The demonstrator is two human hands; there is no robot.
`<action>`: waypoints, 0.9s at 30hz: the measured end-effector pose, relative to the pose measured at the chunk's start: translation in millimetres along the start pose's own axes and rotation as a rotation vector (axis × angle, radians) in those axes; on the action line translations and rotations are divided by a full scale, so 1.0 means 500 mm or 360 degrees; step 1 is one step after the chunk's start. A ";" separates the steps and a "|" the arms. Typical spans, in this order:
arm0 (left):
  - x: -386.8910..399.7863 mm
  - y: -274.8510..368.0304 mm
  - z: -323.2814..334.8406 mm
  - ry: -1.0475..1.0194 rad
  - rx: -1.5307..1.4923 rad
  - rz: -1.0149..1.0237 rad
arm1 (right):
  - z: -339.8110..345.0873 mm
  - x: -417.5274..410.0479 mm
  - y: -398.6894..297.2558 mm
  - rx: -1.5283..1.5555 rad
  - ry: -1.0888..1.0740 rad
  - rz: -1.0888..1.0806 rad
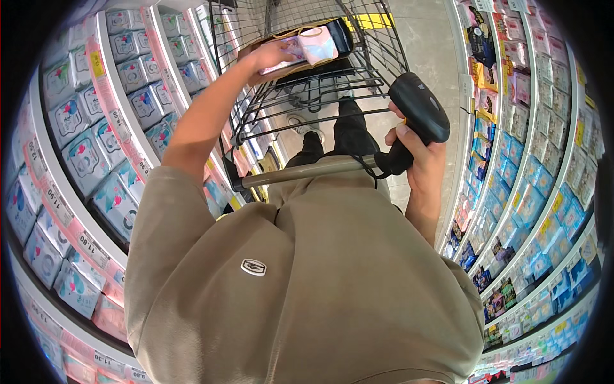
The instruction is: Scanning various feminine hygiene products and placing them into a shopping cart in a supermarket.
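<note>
In the head view, my left hand (pixel 274 54) reaches over the shopping cart (pixel 314 91) and rests on a pink-purple soft packet (pixel 293 52). Its fingertips are partly hidden, so a grip on the packet cannot be made out. Beside that packet lies a pale pink-and-blue packet (pixel 318 45). Both are in a brown bag (pixel 249 50) with a dark inside and a looped handle. A black handheld barcode scanner (pixel 419 105) is in my right hand (pixel 422 151), which wraps around its grip just above the right end of the cart's handlebar (pixel 307 172).
Tall shelves of packaged pads (pixel 86 158) with price strips line the left side. More shelves of small colourful packets (pixel 518 192) curve along the right. Tiled floor (pixel 427 53) runs beside the cart, with a yellow marking (pixel 371 21) ahead. My feet stand behind the cart.
</note>
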State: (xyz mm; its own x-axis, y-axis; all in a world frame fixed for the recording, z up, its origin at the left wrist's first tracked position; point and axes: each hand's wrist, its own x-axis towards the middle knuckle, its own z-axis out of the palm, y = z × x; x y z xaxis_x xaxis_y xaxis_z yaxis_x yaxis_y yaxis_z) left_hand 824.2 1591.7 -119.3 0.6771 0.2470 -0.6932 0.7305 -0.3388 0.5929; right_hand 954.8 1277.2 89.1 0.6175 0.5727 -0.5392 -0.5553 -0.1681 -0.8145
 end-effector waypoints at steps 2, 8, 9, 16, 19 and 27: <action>0.042 -0.018 0.039 0.0233 0.0021 -0.0072 | 0.002 0.000 -0.001 -0.0026 -0.0019 0.0031; 0.150 0.016 0.142 0.0544 -0.1160 -0.0531 | 0.003 -0.002 -0.004 0.0099 0.0013 0.0015; 0.156 0.022 0.147 0.0534 -0.1161 -0.0525 | 0.001 -0.003 -0.003 0.0107 0.0021 0.0007; 0.048 0.105 0.086 0.0309 -0.1527 -0.0234 | -0.019 -0.003 0.001 0.0075 0.0053 -0.0032; 0.016 0.063 0.037 0.0106 -0.1387 -0.0257 | -0.021 -0.005 -0.001 0.0055 0.0044 -0.0051; -0.214 -0.001 -0.072 0.0217 -0.1506 -0.0052 | -0.004 -0.007 -0.013 0.0001 -0.0037 -0.0034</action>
State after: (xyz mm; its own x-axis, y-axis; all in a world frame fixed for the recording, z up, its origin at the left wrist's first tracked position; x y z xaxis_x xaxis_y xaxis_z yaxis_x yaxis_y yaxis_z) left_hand 754.7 1598.0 -30.7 0.6161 0.3672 -0.6968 0.4773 0.5297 0.7011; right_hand 957.6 1274.9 96.0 0.6161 0.5948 -0.5164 -0.5425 -0.1549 -0.8257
